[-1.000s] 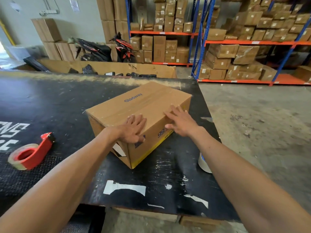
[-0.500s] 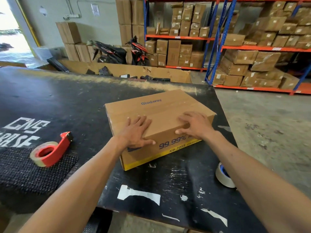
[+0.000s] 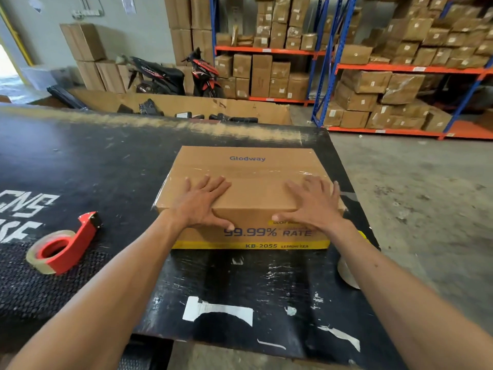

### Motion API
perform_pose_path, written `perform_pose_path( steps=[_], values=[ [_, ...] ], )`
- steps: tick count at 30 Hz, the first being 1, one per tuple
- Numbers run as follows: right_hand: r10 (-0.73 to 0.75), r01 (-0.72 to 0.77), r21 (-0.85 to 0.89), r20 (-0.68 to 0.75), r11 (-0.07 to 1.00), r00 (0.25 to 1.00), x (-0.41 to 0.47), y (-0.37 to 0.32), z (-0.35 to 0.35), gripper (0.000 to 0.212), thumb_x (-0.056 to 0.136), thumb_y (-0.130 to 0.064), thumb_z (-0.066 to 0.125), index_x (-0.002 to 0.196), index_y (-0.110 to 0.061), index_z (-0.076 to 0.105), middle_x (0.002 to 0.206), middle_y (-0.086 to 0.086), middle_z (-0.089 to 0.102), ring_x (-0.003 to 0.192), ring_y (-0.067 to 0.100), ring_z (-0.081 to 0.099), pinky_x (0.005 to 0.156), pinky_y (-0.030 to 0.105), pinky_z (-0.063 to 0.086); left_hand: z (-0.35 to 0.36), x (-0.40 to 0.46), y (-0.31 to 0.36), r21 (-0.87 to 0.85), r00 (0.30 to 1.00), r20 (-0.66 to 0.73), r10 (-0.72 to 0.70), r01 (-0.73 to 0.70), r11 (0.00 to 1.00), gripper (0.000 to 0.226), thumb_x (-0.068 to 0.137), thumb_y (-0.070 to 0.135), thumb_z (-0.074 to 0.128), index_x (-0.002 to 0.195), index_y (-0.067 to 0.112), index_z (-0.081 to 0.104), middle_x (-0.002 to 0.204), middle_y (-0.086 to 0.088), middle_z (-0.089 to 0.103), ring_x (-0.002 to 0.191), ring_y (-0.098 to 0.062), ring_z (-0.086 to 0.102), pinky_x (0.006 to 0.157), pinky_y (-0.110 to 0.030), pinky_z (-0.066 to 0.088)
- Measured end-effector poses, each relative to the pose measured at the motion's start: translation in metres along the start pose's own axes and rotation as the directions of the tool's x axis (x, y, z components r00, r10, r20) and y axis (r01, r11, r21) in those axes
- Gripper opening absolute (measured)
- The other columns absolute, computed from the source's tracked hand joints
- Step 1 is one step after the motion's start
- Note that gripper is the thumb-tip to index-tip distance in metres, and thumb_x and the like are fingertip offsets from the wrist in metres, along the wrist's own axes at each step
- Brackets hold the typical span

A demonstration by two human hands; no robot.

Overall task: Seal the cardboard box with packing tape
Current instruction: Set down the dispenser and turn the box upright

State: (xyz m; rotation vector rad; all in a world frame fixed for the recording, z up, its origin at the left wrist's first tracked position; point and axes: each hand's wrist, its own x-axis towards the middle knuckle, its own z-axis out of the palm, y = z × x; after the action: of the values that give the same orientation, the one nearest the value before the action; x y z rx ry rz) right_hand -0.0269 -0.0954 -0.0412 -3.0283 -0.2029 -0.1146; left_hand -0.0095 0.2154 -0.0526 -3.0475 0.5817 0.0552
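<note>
A brown cardboard box [image 3: 248,166] printed "Glodway" lies flat on the black table [image 3: 106,166], its long yellow-banded side facing me. Shiny clear tape runs across its top seam. My left hand [image 3: 202,204] presses on the near left of the top, fingers spread and thumb hooked over the front face. My right hand [image 3: 312,204] does the same on the near right. A red tape dispenser [image 3: 64,247] with a roll of tape lies on the table to the left, apart from both hands.
A second tape roll [image 3: 346,271] sits at the table's right edge, partly behind my right forearm. The table's right edge drops to a concrete floor [image 3: 413,196]. Shelves of cartons [image 3: 386,84] and parked motorbikes [image 3: 173,76] stand beyond the table.
The box has been turned under both hands from a corner-on angle to square, with its long side facing me. The dispenser has stayed where it lay.
</note>
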Motion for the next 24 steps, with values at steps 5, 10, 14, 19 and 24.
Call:
perform_pose_path(
  steps=[5, 10, 14, 19, 24],
  values=[
    [0.025, -0.022, -0.031, 0.098, 0.999, 0.995, 0.005, 0.027, 0.010, 0.121, 0.049, -0.104, 0.036, 0.152, -0.053, -0.003, 0.166, -0.002, 0.005, 0.149, 0.041, 0.000, 0.110, 0.075, 0.014, 0.009, 0.013, -0.006, 0.035, 0.998, -0.067, -0.003, 0.005, 0.999, 0.121, 0.059, 0.099, 0.036, 0.156, 0.037, -0.002, 0.166, 0.012, -0.001, 0.152, -0.024, 0.001, 0.117, -0.063, 0.003],
    [0.061, -0.058, -0.044, 0.089, 0.997, 0.994, 0.011, 0.022, 0.014, 0.121, 0.048, -0.105, 0.035, 0.150, -0.054, -0.005, 0.166, -0.004, 0.004, 0.150, 0.041, 0.001, 0.109, 0.072, 0.020, 0.007, 0.023, -0.013, 0.032, 0.998, -0.064, 0.022, -0.020, 0.999, 0.121, 0.060, 0.097, 0.037, 0.156, 0.036, -0.003, 0.166, 0.012, -0.003, 0.152, -0.023, 0.000, 0.118, -0.062, 0.003],
    [0.087, -0.082, -0.053, 0.086, 0.995, 0.993, 0.013, 0.019, 0.015, 0.122, 0.047, -0.106, 0.035, 0.150, -0.055, -0.004, 0.166, -0.005, 0.004, 0.150, 0.040, 0.002, 0.108, 0.071, 0.020, 0.005, 0.027, -0.017, 0.021, 0.998, -0.054, 0.037, -0.036, 0.999, 0.121, 0.061, 0.097, 0.038, 0.156, 0.036, -0.003, 0.166, 0.011, -0.002, 0.152, -0.024, 0.000, 0.117, -0.061, 0.002],
    [0.107, -0.103, -0.040, 0.100, 0.994, 0.989, 0.013, 0.017, 0.010, 0.121, 0.049, -0.104, 0.039, 0.150, -0.055, -0.006, 0.166, -0.005, 0.001, 0.150, 0.038, -0.001, 0.110, 0.071, 0.017, 0.003, 0.028, -0.018, 0.036, 0.997, -0.065, 0.037, -0.035, 0.999, 0.120, 0.062, 0.096, 0.038, 0.157, 0.035, -0.003, 0.166, 0.011, -0.002, 0.152, -0.024, 0.001, 0.117, -0.061, 0.005],
    [0.100, -0.098, -0.025, 0.103, 0.995, 0.990, 0.014, 0.013, 0.006, 0.122, 0.047, -0.104, 0.038, 0.151, -0.055, -0.002, 0.166, -0.004, 0.003, 0.150, 0.037, -0.001, 0.114, 0.068, 0.014, 0.001, 0.027, -0.017, 0.058, 0.996, -0.073, 0.052, -0.048, 0.997, 0.120, 0.063, 0.095, 0.039, 0.157, 0.034, -0.001, 0.166, 0.010, 0.000, 0.152, -0.024, 0.003, 0.118, -0.061, 0.006]
  ],
)
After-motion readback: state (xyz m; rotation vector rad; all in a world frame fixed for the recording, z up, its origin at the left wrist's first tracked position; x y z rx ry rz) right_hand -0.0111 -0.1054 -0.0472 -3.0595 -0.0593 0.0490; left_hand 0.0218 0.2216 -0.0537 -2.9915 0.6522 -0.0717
